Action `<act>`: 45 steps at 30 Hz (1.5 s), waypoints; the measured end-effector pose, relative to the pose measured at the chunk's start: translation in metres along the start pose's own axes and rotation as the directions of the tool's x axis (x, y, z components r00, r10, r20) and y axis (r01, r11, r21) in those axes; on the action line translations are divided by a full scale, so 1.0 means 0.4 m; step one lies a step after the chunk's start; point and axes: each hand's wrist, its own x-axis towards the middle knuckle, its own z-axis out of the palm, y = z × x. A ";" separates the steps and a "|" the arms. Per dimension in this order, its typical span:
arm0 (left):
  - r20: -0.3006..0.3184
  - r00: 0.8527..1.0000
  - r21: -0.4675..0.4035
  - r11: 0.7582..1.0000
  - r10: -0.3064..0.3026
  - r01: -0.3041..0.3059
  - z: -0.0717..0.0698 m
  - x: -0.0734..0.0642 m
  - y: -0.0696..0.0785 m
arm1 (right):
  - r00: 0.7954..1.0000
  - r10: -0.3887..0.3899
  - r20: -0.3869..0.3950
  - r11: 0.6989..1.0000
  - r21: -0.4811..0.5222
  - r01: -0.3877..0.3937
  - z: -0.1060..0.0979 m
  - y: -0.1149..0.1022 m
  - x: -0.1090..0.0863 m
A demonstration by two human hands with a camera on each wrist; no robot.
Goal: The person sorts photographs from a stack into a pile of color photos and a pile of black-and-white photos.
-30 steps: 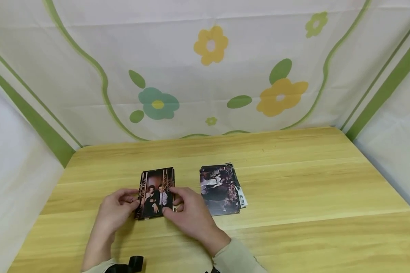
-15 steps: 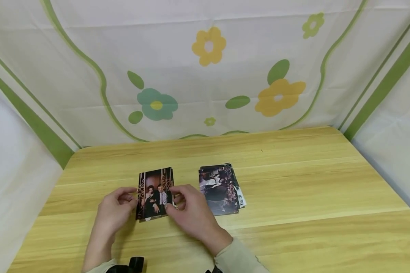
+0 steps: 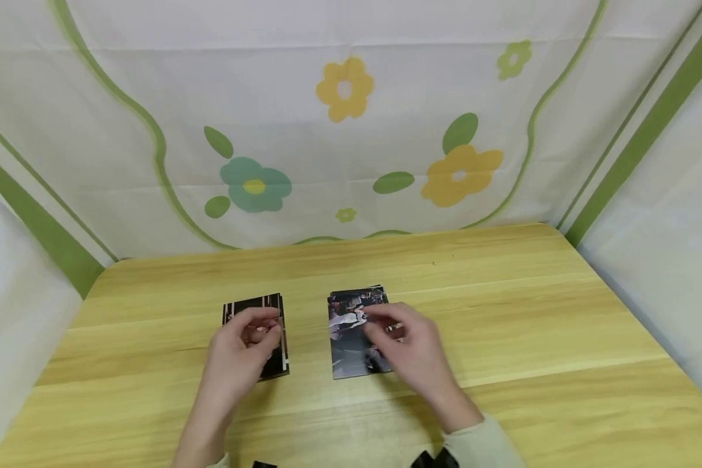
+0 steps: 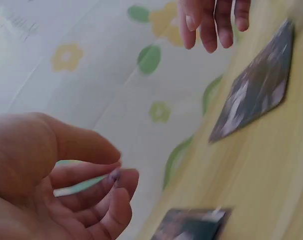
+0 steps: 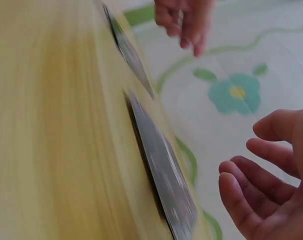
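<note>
A left stack of photos (image 3: 249, 303) and a right stack of photos (image 3: 346, 363) lie on the wooden table. My left hand (image 3: 242, 351) is raised above the left stack, its fingers loosely bent and covering much of the top picture. A small purplish spot shows by its fingertips in the left wrist view, too blurred to identify. Over the right edge of the right stack hovers my right hand (image 3: 412, 348), thumb and fingers parted with nothing between them. In the right wrist view, that hand (image 5: 271, 180) is apart from the photos (image 5: 159, 160).
The wooden table (image 3: 503, 338) reaches out on both sides of the stacks. Behind it hangs a white cloth (image 3: 304, 123) with printed flowers, and cloth walls also flank the left and right.
Both hands have let go of the left stack's edges. The right hand has moved right to above the right stack; the left hand has risen over the left one. The head view has shifted slightly.
</note>
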 end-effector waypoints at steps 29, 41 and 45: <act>0.004 0.998 -0.130 0.990 0.055 -0.054 0.190 0.007 -0.040 | 0.979 0.154 -0.135 0.988 0.037 -0.150 -0.050 0.085 0.003; 0.017 0.998 -0.106 0.993 0.053 -0.051 0.204 0.003 -0.047 | 0.975 0.172 -0.140 0.983 0.083 -0.162 -0.040 0.103 -0.002; 0.016 0.997 -0.091 0.993 0.077 -0.075 0.212 0.002 -0.046 | 0.976 0.169 -0.134 0.984 0.071 -0.160 -0.041 0.107 0.000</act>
